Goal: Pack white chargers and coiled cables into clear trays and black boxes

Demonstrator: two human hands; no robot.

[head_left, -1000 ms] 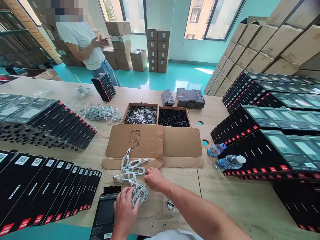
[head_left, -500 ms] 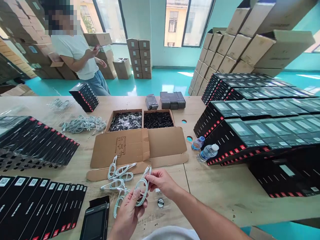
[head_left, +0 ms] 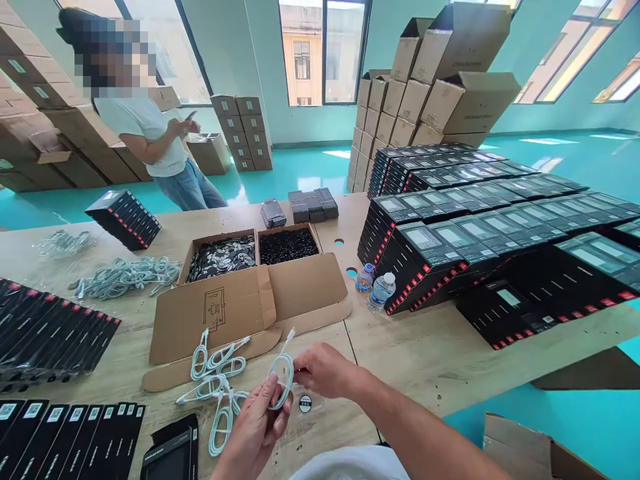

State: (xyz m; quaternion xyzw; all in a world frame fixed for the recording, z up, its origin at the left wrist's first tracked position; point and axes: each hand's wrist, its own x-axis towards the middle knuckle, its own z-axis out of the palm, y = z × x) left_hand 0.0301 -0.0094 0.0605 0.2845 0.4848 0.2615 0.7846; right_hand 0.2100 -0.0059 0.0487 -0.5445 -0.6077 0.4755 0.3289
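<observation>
white coiled cable (head_left: 281, 379) is hanging just above the desk (head_left: 425, 347), pinched between both hands: the left hand (head_left: 257, 430) is curling up from below, the right hand (head_left: 323, 370) is gripping its edge. loose cables (head_left: 215, 373) are lying beside them, an open cardboard box (head_left: 250, 293) behind.

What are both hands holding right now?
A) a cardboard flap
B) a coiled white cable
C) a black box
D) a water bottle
B: the left hand and right hand both grip a coiled white cable above the table; the bottles lie untouched further back.
</observation>
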